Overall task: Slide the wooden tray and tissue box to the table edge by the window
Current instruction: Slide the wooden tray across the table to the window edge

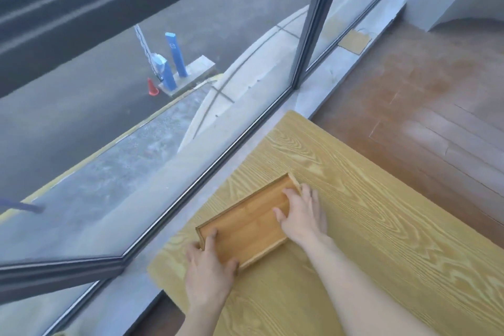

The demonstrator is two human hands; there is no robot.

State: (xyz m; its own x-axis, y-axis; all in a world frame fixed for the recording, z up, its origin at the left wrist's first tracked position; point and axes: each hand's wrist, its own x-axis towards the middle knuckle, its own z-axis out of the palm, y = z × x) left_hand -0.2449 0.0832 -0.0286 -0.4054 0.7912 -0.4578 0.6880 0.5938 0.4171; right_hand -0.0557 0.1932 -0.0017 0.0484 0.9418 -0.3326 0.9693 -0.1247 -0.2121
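Note:
A rectangular wooden tray lies empty on the light wood-grain table, close to the table's window-side edge and roughly parallel to it. My left hand grips the tray's near-left end, with the thumb and fingers over its rim. My right hand holds the far-right end, fingers resting inside the tray and over its rim. No tissue box is in view.
A large window with a dark metal frame runs along the table's left side, above a grey concrete sill. Brown wooden floor lies beyond the table's far edge. The table extends to the right.

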